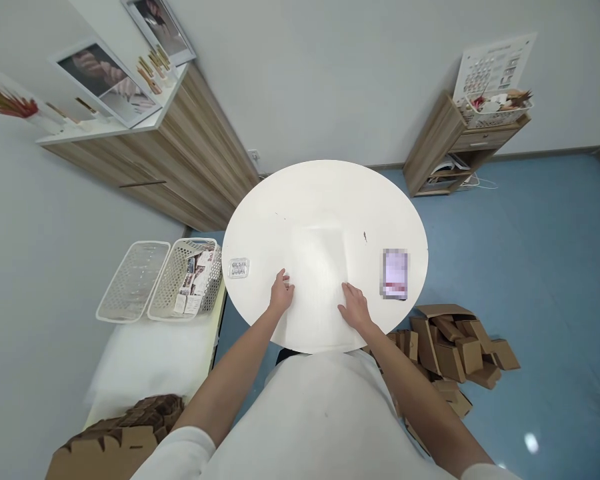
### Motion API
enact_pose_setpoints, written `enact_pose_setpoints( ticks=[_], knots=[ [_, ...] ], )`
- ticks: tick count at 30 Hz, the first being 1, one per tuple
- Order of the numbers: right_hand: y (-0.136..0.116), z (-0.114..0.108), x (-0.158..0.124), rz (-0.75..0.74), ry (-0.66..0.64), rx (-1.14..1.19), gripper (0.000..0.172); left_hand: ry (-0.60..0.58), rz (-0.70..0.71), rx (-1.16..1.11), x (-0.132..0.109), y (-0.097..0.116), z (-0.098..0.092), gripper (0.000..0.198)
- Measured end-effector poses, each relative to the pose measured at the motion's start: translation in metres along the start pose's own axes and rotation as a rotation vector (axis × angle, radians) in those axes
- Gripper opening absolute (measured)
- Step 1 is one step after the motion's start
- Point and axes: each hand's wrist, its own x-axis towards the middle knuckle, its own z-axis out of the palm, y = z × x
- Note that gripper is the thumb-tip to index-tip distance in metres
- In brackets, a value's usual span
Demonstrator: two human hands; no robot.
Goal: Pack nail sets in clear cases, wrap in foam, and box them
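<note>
A thin white sheet (320, 280) lies flat on the round white table (325, 183) in front of me. At its left edge is my left hand (281, 295), its fingers slightly bent and apart, with nothing visible in them. My right hand (355, 308) rests on the sheet's right edge, fingers stretched out and thumb spread. Left of my left hand sits a small clear plastic case (239, 268) with small pieces inside, too small to name. To the right of my right hand lies a blurred, phone-like flat object (395, 275).
Two white perforated baskets (135, 280) stand left of the table, one holding papers and packets. Cardboard boxes (467, 353) are heaped on the floor at right; more cardboard (115, 440) is at lower left. A wooden cabinet (190, 140) and a small shelf unit (445, 147) stand behind.
</note>
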Motion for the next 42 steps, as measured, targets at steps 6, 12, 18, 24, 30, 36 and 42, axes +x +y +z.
enact_pose_setpoints(
  ticks=[6,12,18,24,30,36,42],
  knots=[
    [-0.003,-0.003,-0.011,-0.048,-0.007,-0.191,0.075,-0.006,0.222,0.431,-0.038,-0.003,0.008,0.057],
    [-0.002,0.008,-0.024,-0.175,-0.128,-0.280,0.073,-0.305,0.415,0.535,-0.080,-0.018,0.023,0.059],
    [-0.018,0.015,-0.011,-0.103,-0.146,-0.375,0.071,-0.224,0.419,0.830,-0.058,-0.018,0.019,0.055],
    [-0.034,0.017,-0.003,-0.074,-0.116,-0.405,0.062,-0.157,0.465,0.977,-0.031,-0.023,0.000,0.058],
    [-0.044,0.019,0.000,-0.026,-0.070,-0.390,0.057,-0.179,0.441,0.911,-0.022,-0.027,-0.009,0.061],
    [-0.051,0.021,-0.002,0.064,-0.027,-0.381,0.051,-0.216,0.512,0.789,-0.014,-0.031,-0.016,0.067],
    [-0.091,0.040,0.015,0.019,0.002,-0.358,0.048,-0.065,0.391,0.539,-0.008,-0.066,-0.066,0.070]
  ],
)
